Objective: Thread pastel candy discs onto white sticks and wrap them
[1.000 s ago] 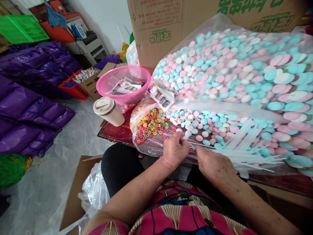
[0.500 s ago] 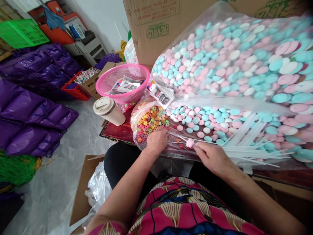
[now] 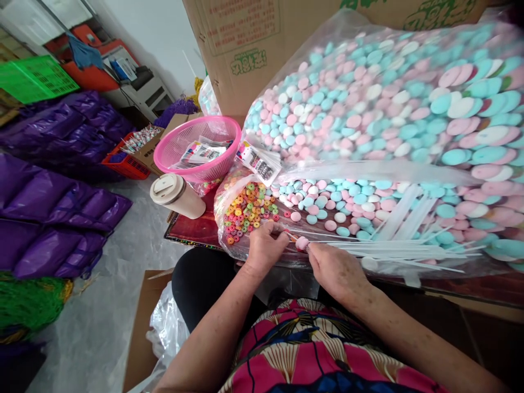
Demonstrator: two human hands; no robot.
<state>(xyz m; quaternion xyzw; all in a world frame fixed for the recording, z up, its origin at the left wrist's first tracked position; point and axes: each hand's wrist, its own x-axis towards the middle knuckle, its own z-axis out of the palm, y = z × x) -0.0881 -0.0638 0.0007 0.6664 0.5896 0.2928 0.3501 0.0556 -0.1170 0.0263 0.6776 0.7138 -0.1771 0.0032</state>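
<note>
Clamping w/ bare R hand on lumpy pale-pink piece, at its R edge, w/ thumb & fingers tog., above near side of dark-red tabletop. Holding bare L hand just L of same piece, w/ thumb & index near tog. by small orange ring; can't tell if pinched on it or merely beside it. Just beyond L hand, heap of small red, orange, yellow & green rings; beyond both hands, loose flat round pink, blue & white discs. Just R of R hand, bundle of thin white sticks, mostly parallel to table edge, w/ flat translucent white strips slanting behind. Farther back, big clear plastic bag full of similar discs, in front of brown cardboard box w/ green & red print. At bag's L corner, stack of printed white packets; next to that, pink plastic mesh basket w/ more packets inside, & cream lidded cup nearer. Off L, shiny purple bags & bright-green plastic crate.
</note>
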